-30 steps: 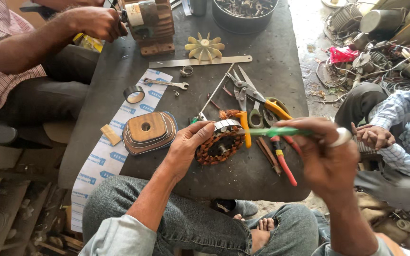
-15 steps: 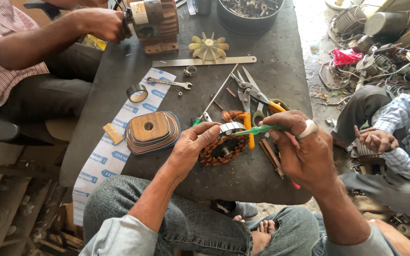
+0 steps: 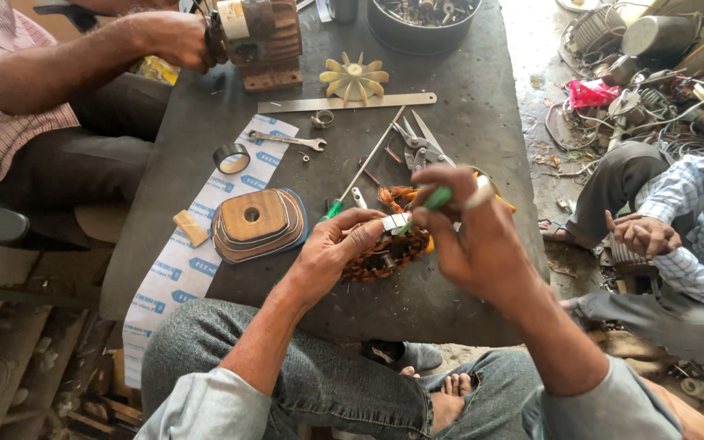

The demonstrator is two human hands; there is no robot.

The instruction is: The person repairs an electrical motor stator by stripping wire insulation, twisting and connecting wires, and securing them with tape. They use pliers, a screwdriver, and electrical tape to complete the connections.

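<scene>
Head view: copper-wound stator (image 3: 385,253) rests on the counter (image 3: 466,130).
Left hand (image 3: 337,251): curled on the stator, steadying it.
Right hand (image 3: 470,236): pinches a green-handled tool (image 3: 437,198) over the windings.

Both hands (image 3: 344,253) (image 3: 470,236) on copper-wound stator (image 3: 389,254), green-handled tool (image 3: 433,200).

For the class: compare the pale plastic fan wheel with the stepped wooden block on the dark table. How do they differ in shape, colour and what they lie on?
The fan wheel is pale yellow with blades radiating from a hub; the wooden block is brown, a rounded rectangle in stacked steps. The fan wheel lies on the bare table at its far side; the wooden block rests partly on a white printed strip, nearer the left hand. Both lie flat, untouched, with a central hole or hub.
</scene>
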